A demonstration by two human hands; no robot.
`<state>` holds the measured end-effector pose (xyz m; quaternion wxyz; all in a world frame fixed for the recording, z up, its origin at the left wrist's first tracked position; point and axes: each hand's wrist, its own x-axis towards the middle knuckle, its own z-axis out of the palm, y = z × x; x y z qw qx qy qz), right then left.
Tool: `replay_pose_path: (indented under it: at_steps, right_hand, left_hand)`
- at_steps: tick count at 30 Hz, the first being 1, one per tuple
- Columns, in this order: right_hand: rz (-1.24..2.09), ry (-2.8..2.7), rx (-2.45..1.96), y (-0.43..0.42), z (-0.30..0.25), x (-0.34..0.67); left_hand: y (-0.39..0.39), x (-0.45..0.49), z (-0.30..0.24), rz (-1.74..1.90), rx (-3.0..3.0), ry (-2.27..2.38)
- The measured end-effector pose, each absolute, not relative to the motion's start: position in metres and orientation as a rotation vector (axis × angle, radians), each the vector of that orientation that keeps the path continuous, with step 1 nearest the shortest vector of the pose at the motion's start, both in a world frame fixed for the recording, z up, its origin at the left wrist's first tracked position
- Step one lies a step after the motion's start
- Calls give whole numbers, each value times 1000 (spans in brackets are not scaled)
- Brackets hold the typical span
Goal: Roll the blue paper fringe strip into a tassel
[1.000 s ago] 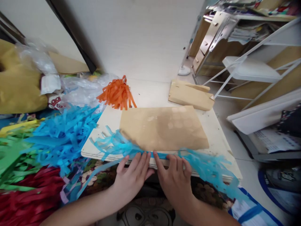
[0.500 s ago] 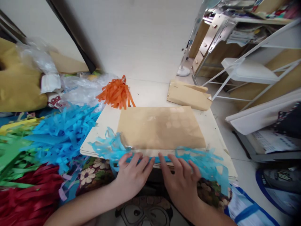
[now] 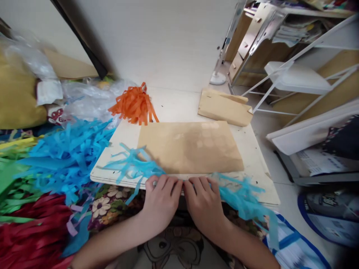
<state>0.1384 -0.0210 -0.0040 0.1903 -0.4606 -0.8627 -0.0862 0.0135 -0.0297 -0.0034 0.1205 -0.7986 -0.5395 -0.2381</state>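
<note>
Blue fringe middle hidden under both hands, fingers curled on it, grip unclear

Middle of the blue paper fringe hidden under both hands at 6 o'clock | red fringe pile cut off at 8 o'clock edge | shelf papers at 1 o'clock too blurred to read

You can read no text anywhere here. The papers far to the right of your right hand carry print too blurred to make out.
</note>
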Motion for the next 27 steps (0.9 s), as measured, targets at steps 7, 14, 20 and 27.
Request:
replay_pose_path:
  at_steps: [7,14,20,27]
  right_hand:
    - [-298,-2458,-1373,-21,-2,162]
    - [-393,-2447,-1443,-23,3,178]
    - [-443,-2488,-1493,-19,10,183]
    - [-414,-2511,-1407,-18,12,172]
  left_hand:
    - [-27,2,6,-563,-2403,-1601]
    - [-15,-3,17,-410,-2485,-1557]
    - [-11,-7,21,-321,-2557,-1518]
    - [-7,-5,19,-215,-2554,-1423]
